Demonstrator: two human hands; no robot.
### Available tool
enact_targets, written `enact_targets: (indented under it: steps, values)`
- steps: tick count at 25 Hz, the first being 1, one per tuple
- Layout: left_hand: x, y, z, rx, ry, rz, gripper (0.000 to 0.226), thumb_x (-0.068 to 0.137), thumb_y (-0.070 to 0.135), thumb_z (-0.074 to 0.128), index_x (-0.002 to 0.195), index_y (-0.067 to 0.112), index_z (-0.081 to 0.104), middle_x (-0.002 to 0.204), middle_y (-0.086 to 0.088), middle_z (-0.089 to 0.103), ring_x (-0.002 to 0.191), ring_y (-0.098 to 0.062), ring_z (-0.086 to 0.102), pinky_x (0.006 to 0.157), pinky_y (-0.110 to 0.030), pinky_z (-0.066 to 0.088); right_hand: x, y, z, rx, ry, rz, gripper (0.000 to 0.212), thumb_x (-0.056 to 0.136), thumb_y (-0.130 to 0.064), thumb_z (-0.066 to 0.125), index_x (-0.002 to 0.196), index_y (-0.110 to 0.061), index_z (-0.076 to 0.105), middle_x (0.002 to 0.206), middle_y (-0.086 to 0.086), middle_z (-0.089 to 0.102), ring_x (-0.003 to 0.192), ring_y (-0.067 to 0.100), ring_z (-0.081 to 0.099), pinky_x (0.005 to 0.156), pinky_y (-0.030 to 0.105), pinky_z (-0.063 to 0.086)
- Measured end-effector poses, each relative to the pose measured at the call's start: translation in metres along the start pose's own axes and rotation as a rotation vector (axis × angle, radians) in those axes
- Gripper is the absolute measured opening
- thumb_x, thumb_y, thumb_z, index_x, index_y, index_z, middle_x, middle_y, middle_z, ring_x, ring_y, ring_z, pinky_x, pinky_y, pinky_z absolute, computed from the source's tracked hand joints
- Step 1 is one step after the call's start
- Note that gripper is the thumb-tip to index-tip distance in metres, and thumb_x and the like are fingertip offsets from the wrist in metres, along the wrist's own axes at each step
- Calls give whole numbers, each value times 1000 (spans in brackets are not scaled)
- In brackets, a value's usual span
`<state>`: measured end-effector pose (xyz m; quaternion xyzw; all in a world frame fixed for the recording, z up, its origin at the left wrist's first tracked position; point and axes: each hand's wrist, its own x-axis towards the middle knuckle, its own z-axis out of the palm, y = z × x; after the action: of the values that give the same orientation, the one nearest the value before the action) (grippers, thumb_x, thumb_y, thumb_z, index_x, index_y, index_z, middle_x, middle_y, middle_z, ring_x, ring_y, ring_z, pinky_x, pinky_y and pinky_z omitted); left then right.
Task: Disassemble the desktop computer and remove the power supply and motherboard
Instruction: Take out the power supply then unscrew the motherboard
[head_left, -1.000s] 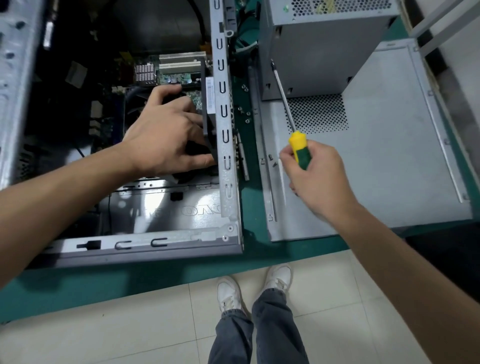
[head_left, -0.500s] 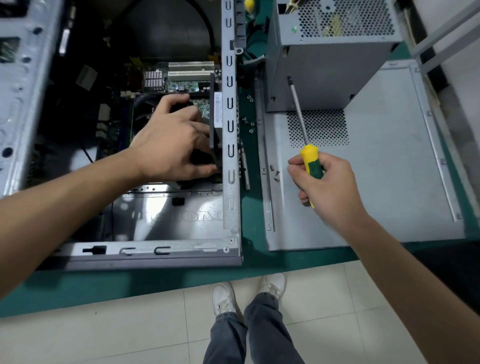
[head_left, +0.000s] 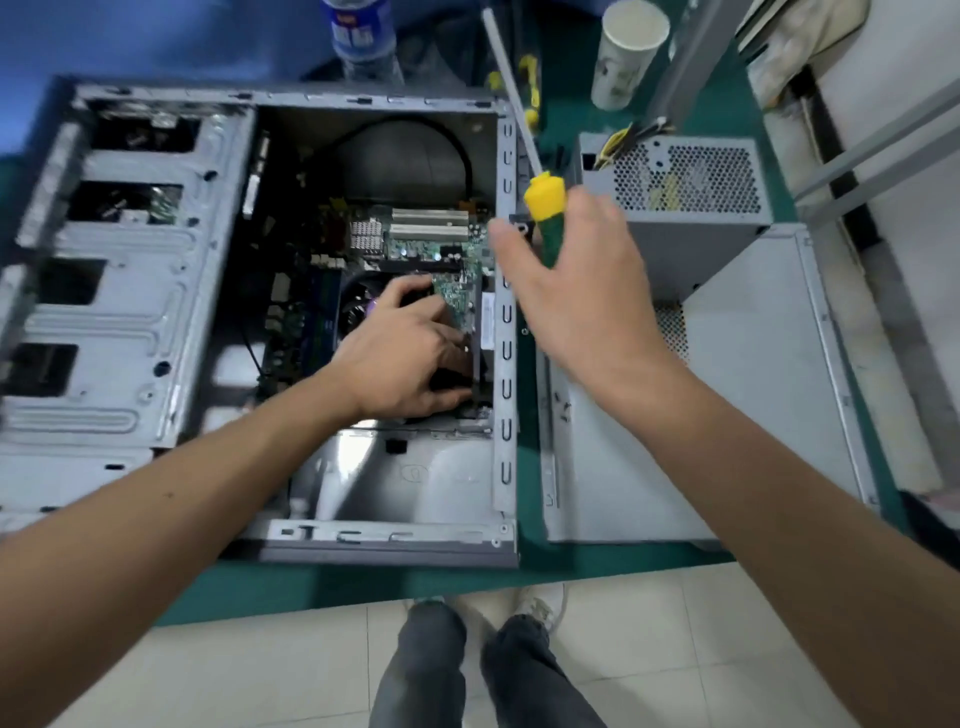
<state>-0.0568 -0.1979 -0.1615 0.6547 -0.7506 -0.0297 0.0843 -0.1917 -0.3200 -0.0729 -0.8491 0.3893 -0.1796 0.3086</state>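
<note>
The open grey computer case (head_left: 130, 322) lies on its side on the green bench. Inside it sits the green motherboard (head_left: 426, 244). My left hand (head_left: 410, 353) is inside the case, fingers curled around a black part beside the fan near the case's right wall. My right hand (head_left: 576, 296) hovers above that wall and grips a screwdriver (head_left: 543, 208) with a yellow and green handle, shaft pointing up and away. The grey power supply (head_left: 691, 208) stands outside the case on the right, on the removed side panel (head_left: 727, 415).
A water bottle (head_left: 363, 36) and a white cup (head_left: 628, 52) stand at the bench's far edge. Loose screws (head_left: 563, 410) lie on the side panel near its left rim. The green bench mat (head_left: 363, 582) ends just before my feet. Metal frame bars rise at the right.
My right hand has lifted with the screwdriver and swung left, from over the side panel to above the case's right wall. My head tilted up, showing more of the case. The left hand stays put.
</note>
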Motion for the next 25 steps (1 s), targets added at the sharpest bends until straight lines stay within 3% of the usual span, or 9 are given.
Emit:
enact_targets:
  steps: [3,6,10,14,16,18,20,22,25]
  values:
    - [-1,-1,0,-17,-49,-5,30,72,50,58,60,24,65,67,12,63,82,-24,57,103,-51,31,5,-17,20,-254,45,-13,36,95,-47,53,102,-14,43,103,1,42,83,17,45,65,29,33]
    - [-1,-2,-1,21,-145,-41,25,75,49,65,73,25,71,76,13,67,93,-21,54,108,-49,21,-4,-22,37,-454,175,-65,29,95,-36,55,105,-10,49,107,6,48,92,22,52,60,29,34]
    - [3,2,-15,48,-343,-82,33,84,49,54,100,27,73,99,11,67,116,-19,41,116,-45,1,-5,-30,40,-591,174,-77,24,92,-30,59,102,-8,54,103,10,54,90,26,55,54,32,41]
    - [-11,13,-41,15,-410,-141,29,91,30,54,113,20,69,122,1,61,134,-28,29,117,-50,-1,-5,-39,36,-642,136,-69,20,86,-22,64,95,-8,54,92,10,51,79,27,53,52,33,36]
    - [-28,18,-50,-48,-353,-143,27,89,25,56,113,25,69,123,2,59,136,-26,26,118,-48,2,-5,-41,34,-665,114,-72,20,84,-22,65,93,-8,54,89,8,50,76,26,52,52,33,37]
    - [-44,20,-61,-197,-301,-211,26,88,26,59,112,27,69,118,4,56,132,-22,30,115,-42,17,-4,-40,33,-690,113,-76,20,82,-22,67,92,-9,54,87,7,50,73,25,51,50,32,35]
    - [-55,17,-79,-433,-261,-385,21,93,24,58,113,23,66,111,4,57,117,-20,47,98,-33,37,-4,-40,34,-685,118,-84,21,80,-21,69,91,-10,54,84,5,48,67,20,45,49,29,30]
    - [-65,14,-100,-681,-178,-604,14,97,21,58,110,22,64,104,9,60,100,-14,58,81,-23,43,-3,-39,33,-677,72,-74,20,83,-22,67,93,-11,54,86,3,45,67,16,40,50,28,30]
    - [-81,3,-136,-922,-45,-826,13,97,19,59,106,24,66,97,9,67,88,-7,62,79,-25,48,6,-40,21,-595,-111,28,24,96,-32,54,107,-10,52,104,4,45,87,19,50,64,31,43]
